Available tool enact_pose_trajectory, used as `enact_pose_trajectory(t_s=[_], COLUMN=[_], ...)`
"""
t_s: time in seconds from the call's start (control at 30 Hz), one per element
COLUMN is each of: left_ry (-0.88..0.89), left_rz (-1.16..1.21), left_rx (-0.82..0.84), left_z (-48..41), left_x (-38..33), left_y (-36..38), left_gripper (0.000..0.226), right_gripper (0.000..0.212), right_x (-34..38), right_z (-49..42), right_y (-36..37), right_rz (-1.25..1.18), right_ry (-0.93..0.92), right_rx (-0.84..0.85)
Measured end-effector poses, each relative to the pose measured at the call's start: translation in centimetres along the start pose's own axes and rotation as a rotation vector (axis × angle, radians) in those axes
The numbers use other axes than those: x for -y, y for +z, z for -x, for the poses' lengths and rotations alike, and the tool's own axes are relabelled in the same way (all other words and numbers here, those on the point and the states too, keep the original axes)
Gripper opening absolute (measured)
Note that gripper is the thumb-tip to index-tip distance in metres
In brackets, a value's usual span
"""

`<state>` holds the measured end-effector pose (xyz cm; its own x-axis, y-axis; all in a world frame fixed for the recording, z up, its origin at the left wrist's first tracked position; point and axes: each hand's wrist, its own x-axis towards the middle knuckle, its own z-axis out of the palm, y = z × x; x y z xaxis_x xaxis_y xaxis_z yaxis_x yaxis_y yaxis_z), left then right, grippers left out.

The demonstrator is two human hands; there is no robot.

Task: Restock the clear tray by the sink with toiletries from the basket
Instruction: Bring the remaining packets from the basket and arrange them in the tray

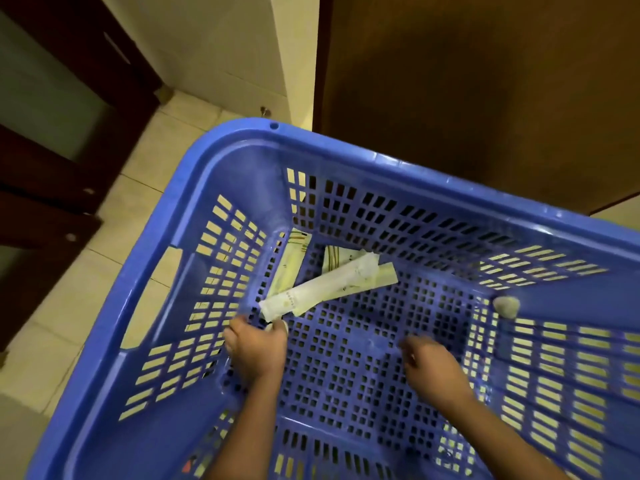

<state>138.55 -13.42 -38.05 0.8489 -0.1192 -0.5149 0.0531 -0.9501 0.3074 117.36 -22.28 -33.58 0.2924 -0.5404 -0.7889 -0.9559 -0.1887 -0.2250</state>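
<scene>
Head view blurs right hand [429, 365], crops basket [242, 140].

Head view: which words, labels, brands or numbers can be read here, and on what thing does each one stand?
No text can be read in this view.
long white packet: small faint print, too blurred to read.
striped sachets: only gold lines show, no legible letters.
blue basket: no lettering seen on it.
</scene>
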Motion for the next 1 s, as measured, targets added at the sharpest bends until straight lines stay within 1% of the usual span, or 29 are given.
enact_pose_trajectory(t_s=[0.07, 0.13, 0.23, 0.3, 0.37, 0.43, 0.47, 0.53, 0.57, 0.63, 0.7, 0.77, 0.87, 0.9, 1.0], left_ry=[0.079, 0.182, 0.327, 0.359, 0.373, 0.395, 0.410, 0.444, 0.459, 0.471, 0.471, 0.455, 0.417, 0.422, 0.474], left_rz=[-0.017, -0.078, -0.166, -0.218, -0.264, -0.283, -0.285, -0.288, -0.287, -0.271, -0.259, -0.274, -0.300, -0.316, -0.367], left_rx=[-0.055, -0.049, 0.005, 0.081, 0.146, 0.156, 0.152, 0.154, 0.160, 0.161, 0.154, 0.171, 0.204, 0.214, 0.213], left_z=[-0.7, -1.6, -2.8, -3.5, -4.0, -4.1, -4.1, -4.1, -4.0, -3.9, -3.8, -3.8, -3.8, -3.7, -3.5], left_x=[-1.0, -2.2, -3.6, -4.2, -4.2, -4.0, -3.9, -3.8, -3.9, -4.2, -4.6, -5.2, -6.0, -6.1, -6.4], left_y=[-0.2, -0.2, 0.0, 0.3, 0.6, 0.8, 0.8, 0.8, 0.8, 0.8, 1.0, 1.2, 1.5, 1.6, 1.9], left_gripper=[0.055, 0.042, 0.032, 0.031, 0.032, 0.033, 0.034, 0.035, 0.035, 0.031, 0.028, 0.036, 0.049, 0.049, 0.045], right_gripper=[0.035, 0.041, 0.058, 0.065, 0.061, 0.056, 0.052, 0.044, 0.041, 0.039, 0.042, 0.037, 0.016, 0.014, 0.020], right_x=[1.5, 3.3, 6.1, 7.4, 8.4, 8.7, 8.6, 8.6, 8.4, 7.8, 6.7, 5.7, 4.3, 3.9, 3.6], right_z=[-1.5, -3.3, -6.3, -8.5, -10.0, -10.5, -10.6, -10.2, -10.0, -9.5, -9.1, -8.7, -7.9, -8.0, -8.5], right_y=[-0.9, -2.0, -3.6, -3.8, -3.2, -2.5, -2.3, -2.2, -2.0, -1.7, -1.2, -0.6, -0.6, -0.5, -1.0], right_rz=[0.055, 0.144, 0.254, 0.353, 0.446, 0.497, 0.495, 0.474, 0.463, 0.474, 0.483, 0.428, 0.373, 0.387, 0.394], right_ry=[-0.056, -0.128, -0.251, -0.290, -0.326, -0.375, -0.384, -0.380, -0.387, -0.390, -0.403, -0.428, -0.412, -0.414, -0.366], right_rx=[-0.102, -0.201, -0.288, -0.289, -0.283, -0.353, -0.365, -0.298, -0.293, -0.308, -0.336, -0.365, -0.271, -0.252, -0.192])
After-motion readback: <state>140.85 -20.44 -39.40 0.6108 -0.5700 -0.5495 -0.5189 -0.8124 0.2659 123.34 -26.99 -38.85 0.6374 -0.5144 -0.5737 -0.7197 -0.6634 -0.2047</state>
